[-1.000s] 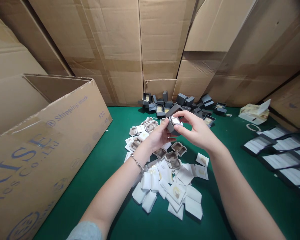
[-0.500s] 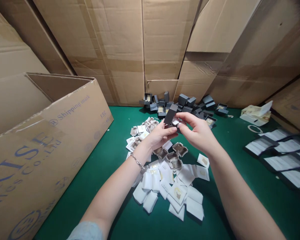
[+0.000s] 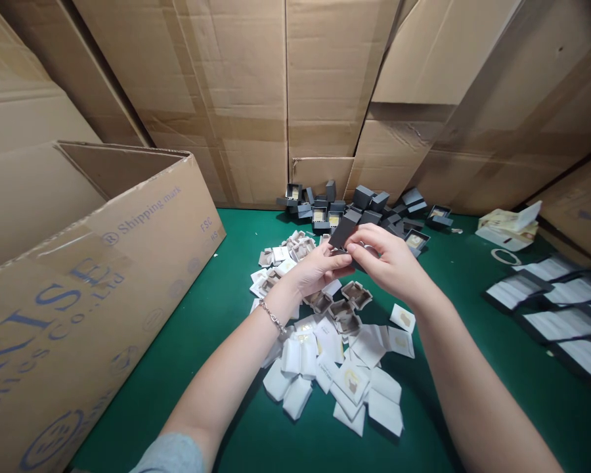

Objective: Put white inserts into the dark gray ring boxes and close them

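Note:
A small black box (image 3: 345, 228) with its lid raised is between my hands, above the middle of the table. My left hand (image 3: 319, 269) is closed around its lower left side. The thumb and fingers of my right hand (image 3: 393, 261) are closed at the open side of the same box; its inside is hidden behind them. Below my wrists lies a heap of white folded cards (image 3: 350, 382), some with a gold print. Greyish-beige moulded inserts (image 3: 345, 316) lie among them. Just beyond my hands several black boxes (image 3: 362, 197) are piled, some open with pale contents.
A large open carton (image 3: 142, 263) stands on the left of the green table (image 3: 192, 341). Cardboard (image 3: 241, 85) walls off the back. To the right are rows of white packets with dark bands (image 3: 551, 322), a tape ring (image 3: 505, 257) and a pale stack of papers (image 3: 509, 226).
My right fingers have moved closer over the box opening, and the white piece seen in it before is now hidden. The box's lid has tilted a little to the right.

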The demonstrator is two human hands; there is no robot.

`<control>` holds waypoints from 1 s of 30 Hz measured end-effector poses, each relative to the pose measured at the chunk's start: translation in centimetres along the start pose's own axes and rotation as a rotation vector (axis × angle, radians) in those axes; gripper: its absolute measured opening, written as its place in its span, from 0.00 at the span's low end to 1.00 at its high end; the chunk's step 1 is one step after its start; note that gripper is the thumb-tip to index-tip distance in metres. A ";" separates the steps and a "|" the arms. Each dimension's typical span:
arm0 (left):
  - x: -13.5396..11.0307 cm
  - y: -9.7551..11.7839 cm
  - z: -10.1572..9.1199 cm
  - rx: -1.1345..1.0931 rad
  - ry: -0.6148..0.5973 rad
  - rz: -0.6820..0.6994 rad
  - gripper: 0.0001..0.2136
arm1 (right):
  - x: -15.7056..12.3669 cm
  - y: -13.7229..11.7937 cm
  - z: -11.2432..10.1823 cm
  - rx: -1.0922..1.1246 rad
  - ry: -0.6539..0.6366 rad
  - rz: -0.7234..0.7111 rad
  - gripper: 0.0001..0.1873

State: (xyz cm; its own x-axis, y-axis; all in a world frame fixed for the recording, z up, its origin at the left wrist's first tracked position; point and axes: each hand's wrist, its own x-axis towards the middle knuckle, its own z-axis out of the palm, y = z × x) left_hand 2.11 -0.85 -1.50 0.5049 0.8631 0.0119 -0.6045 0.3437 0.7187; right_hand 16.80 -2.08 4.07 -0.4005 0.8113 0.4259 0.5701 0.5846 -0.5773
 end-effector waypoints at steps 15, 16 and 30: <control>0.2 0.4 -0.2 0.072 0.069 0.031 0.28 | 0.0 0.7 1.1 0.007 0.208 0.060 0.04; 0.2 0.4 -0.2 0.078 0.069 0.030 0.28 | 0.0 0.8 1.0 0.003 0.204 0.040 0.04; 0.2 0.6 -0.1 0.118 0.067 0.101 0.25 | 0.0 0.9 1.2 0.097 0.254 0.010 0.04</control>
State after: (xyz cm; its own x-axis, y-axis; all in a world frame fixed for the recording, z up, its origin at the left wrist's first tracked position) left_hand 1.75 -0.44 -1.16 0.4005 0.9152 0.0447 -0.5712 0.2113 0.7931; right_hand 16.50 -1.51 2.72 -0.1952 0.7955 0.5736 0.4967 0.5845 -0.6417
